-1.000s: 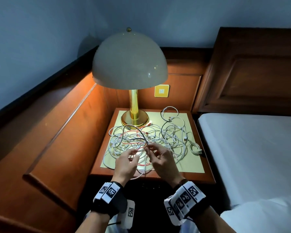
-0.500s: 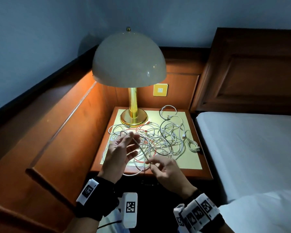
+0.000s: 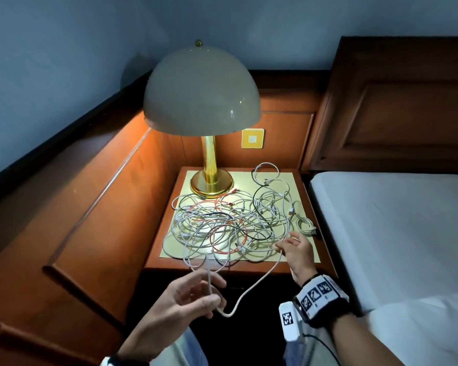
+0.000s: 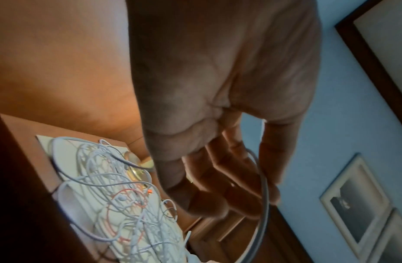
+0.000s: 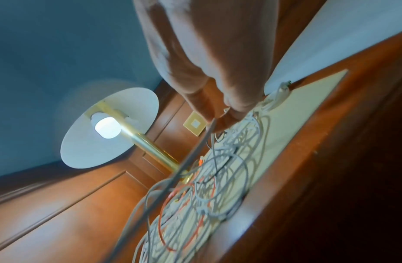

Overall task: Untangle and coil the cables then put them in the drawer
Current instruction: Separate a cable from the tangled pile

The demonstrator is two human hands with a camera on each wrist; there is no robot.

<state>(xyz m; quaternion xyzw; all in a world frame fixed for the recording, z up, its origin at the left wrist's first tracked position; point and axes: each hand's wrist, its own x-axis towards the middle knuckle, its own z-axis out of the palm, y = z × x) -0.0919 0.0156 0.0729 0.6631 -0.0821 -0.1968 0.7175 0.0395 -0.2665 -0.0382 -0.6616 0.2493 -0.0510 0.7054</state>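
A: Start at the left. What is the left hand (image 3: 181, 303) doing?

B: It is held in front of the nightstand (image 3: 159, 262), below its front edge. One white cable (image 3: 251, 285) runs up between the thumb and the loosely curled fingers (image 4: 220, 179); from the wrist view it lies across the fingertips. It looks pinched lightly rather than clenched.

A: And where does that cable run?

B: It sags in a loop below the tabletop edge, then rises rightward to the right hand (image 3: 298, 250).

A: Is that hand gripping it?

B: Yes, thumb and forefinger pinch it at the mat's front right part, with the other fingers spread.

A: The rest of the cables?

B: A tangled heap (image 3: 228, 223) of white, red and black ones lies on the mat, just in front of the lamp (image 3: 210, 180). A small white coil (image 3: 306, 225) sits apart at the right edge.
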